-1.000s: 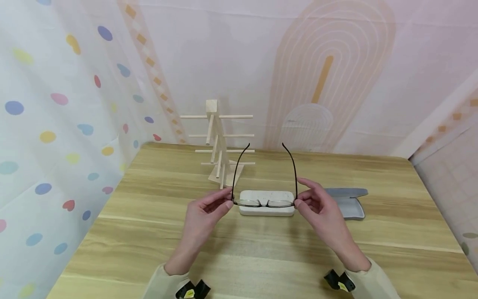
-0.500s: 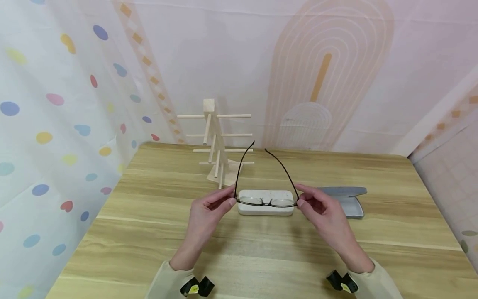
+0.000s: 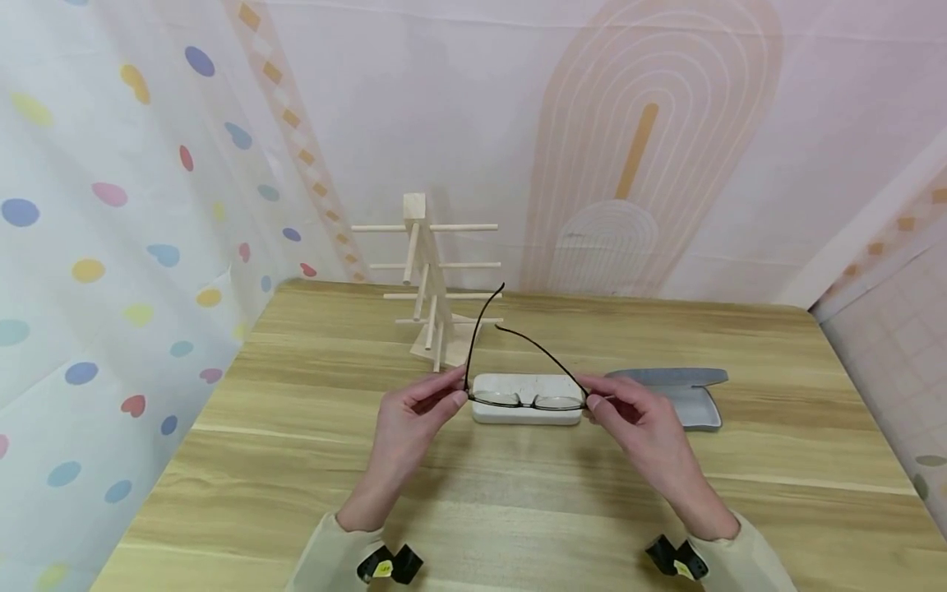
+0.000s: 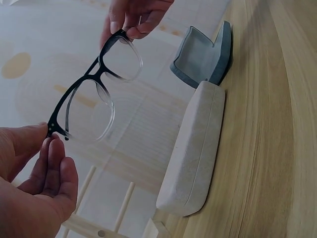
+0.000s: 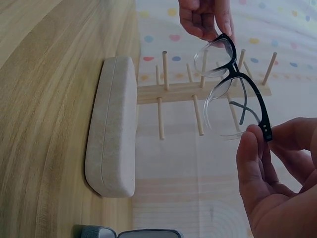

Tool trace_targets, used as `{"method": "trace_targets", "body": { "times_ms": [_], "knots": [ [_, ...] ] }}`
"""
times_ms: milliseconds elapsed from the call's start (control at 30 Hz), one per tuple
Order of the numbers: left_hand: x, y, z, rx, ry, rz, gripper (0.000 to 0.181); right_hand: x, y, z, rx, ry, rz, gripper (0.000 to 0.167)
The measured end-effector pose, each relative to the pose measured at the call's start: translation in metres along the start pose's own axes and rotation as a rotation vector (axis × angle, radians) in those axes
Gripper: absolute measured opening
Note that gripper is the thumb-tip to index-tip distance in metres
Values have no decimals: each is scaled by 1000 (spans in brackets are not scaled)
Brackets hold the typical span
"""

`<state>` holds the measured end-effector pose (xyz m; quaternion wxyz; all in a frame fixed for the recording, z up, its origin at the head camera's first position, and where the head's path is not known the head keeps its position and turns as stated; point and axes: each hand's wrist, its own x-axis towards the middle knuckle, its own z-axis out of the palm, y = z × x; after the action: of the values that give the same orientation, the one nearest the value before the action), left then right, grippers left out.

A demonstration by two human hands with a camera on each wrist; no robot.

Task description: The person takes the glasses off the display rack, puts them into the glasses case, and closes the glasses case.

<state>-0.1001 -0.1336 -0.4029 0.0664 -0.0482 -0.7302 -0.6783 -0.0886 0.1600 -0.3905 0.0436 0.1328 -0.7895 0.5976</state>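
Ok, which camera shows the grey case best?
Left wrist: both halves of the open grey case show. In the head view, the right hand hides part; the right wrist view cuts most of it off.

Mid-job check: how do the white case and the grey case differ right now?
The white case is shut, while the grey case is open, showing its inside. In the head view, the white case lies behind the glasses; the grey case is farther right, partly hidden by the right hand. Both rest on the wooden table.
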Motion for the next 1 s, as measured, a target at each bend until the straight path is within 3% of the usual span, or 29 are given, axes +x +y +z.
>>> {"method": "trace_targets", "body": {
  "times_ms": [433, 767, 1000],
  "knots": [
    [0, 1, 1, -14, -6, -29, 29, 0, 0, 1, 82, -44, 24, 25],
    [-2, -2, -1, -10, 30, -59, 31, -2, -1, 1, -42, -80, 57, 31],
    [1, -3, 1, -19, 35, -85, 32, -1, 0, 1, -43, -66, 106, 27]
  ]
}}
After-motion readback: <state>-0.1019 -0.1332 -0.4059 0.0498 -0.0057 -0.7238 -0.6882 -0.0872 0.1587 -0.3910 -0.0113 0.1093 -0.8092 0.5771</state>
